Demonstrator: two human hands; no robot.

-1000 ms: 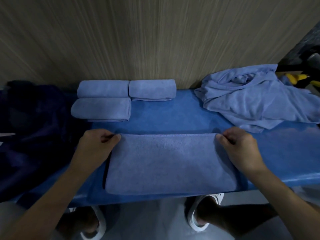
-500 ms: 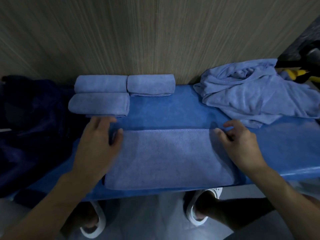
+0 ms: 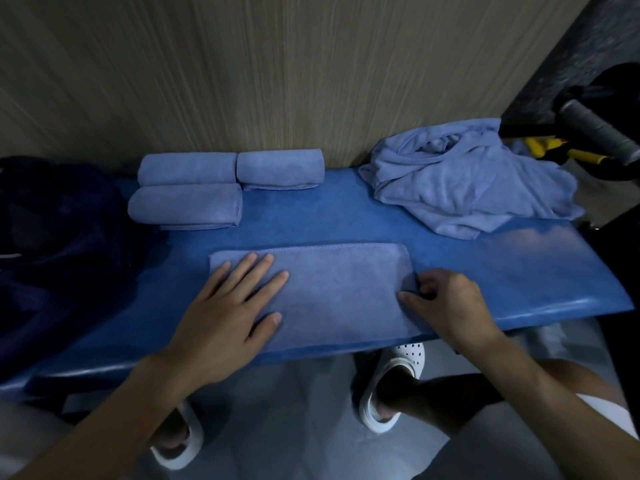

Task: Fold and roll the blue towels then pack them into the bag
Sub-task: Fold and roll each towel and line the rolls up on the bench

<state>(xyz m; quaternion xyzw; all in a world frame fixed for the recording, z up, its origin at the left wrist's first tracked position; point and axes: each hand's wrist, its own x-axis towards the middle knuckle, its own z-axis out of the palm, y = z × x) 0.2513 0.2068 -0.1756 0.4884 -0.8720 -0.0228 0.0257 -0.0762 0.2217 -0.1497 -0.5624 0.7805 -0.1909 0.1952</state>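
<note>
Setting: a wood-grain wall panel (image 3: 277, 64) stands behind a long blue padded bench (image 3: 485, 278). The light is dim.
Towel, place: the folded light-blue microfibre towel (image 3: 339, 289) lies flat at the near middle of the bench, with its near edge close to the bench lip.
Towel, look: it is a tidy rectangle with a short nap and a stitched hem along the far edge. No wrinkles show, and you cannot count the layers.
Left hand: your left hand (image 3: 225, 323) lies flat on the towel's left part, fingers straight and spread, pressing down.
Right hand: your right hand (image 3: 446, 306) is at the right short edge, fingers curled, thumb and fingertips pinching that edge.
Handling: judge it light, soft and limp, with no stiffness to hold a shape. It may slide on the smooth bench cover.
Where to hold: take the short edge across its width, not one corner, and keep a palm on the body while rolling.
Done rolls: three rolled light-blue towels (image 3: 185, 206) lie far left, touching one another.
Waiting: a heap of crumpled light-blue towels (image 3: 467, 181) sits far right.
Bag: the dark navy fabric bag (image 3: 59, 237) sits at the left end, near the rolls. Its opening is not discernible.
</note>
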